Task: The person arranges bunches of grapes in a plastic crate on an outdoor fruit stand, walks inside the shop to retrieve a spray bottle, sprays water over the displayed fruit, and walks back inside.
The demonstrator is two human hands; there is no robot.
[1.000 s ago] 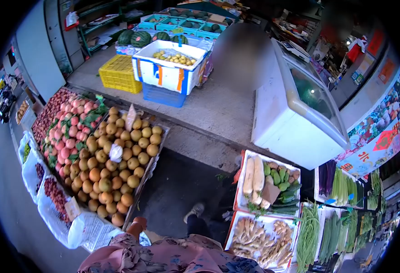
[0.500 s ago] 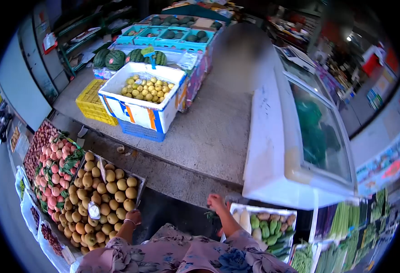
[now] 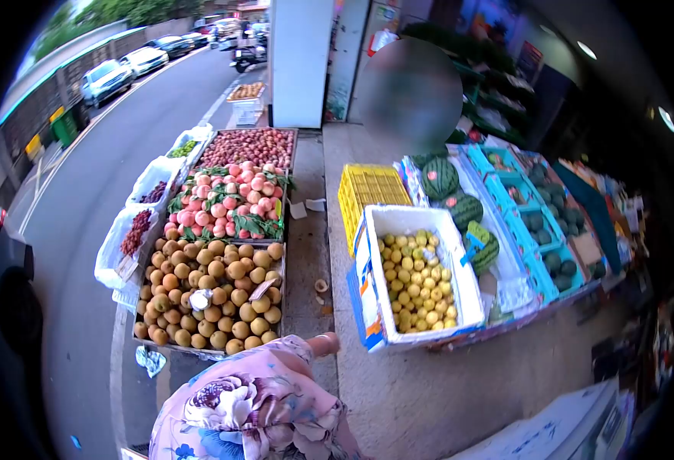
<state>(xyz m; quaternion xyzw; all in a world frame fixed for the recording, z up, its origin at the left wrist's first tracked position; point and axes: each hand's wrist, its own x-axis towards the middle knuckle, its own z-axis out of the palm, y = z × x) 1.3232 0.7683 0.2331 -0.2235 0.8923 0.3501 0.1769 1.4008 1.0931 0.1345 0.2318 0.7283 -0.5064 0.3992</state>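
Note:
My left hand (image 3: 327, 343) hangs just right of the near corner of a crate of brown round pears (image 3: 222, 291), apart from it. The hand looks small and curled, with nothing visible in it. A floral sleeve (image 3: 294, 350) covers the arm above. On the pears rest a crumpled white wrapper (image 3: 200, 299) and a paper slip (image 3: 262, 288). Behind them lie pink peaches (image 3: 225, 199) with green leaves. To the hand's right stands a white foam box (image 3: 467, 299) of small yellow fruit (image 3: 413, 284). My right hand is out of view.
Beyond the peaches are dark red fruit (image 3: 248, 147). Grape trays (image 3: 110, 257) line the street side. A yellow crate (image 3: 367, 188), watermelons (image 3: 463, 208) and turquoise crates (image 3: 517, 201) stand right. A person (image 3: 413, 96) is behind them. Cars (image 3: 107, 80) are parked along the road.
My view has swung left towards the street. The pears and foam box now sit nearer the middle. My right hand, the glass-topped freezer and the vegetables have left view.

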